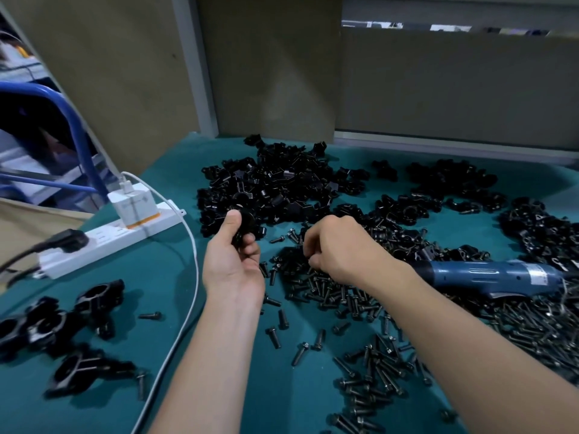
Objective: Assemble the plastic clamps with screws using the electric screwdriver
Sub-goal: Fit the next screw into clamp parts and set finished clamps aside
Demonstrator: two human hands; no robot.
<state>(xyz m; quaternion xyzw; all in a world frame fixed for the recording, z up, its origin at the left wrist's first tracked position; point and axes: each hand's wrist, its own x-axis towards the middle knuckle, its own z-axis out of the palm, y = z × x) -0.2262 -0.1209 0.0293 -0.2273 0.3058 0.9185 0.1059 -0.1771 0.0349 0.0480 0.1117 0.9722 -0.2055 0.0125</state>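
Note:
My left hand [233,255] grips a black plastic clamp piece [246,222] between thumb and fingers, just in front of a big heap of black clamp halves [282,186]. My right hand [338,249] is curled knuckles-up over a pile of black screws [329,289], fingertips down among them; whether it pinches a screw is hidden. The blue electric screwdriver [488,274] lies on the green table right of my right wrist. Several assembled clamps [78,324] lie at the near left.
A white power strip [103,242] with a white charger [134,205] and a black plug sits at the left; a white cable [188,308] runs toward the near edge. More clamp parts [451,180] and screws [532,333] cover the right side. Beige panels wall the back.

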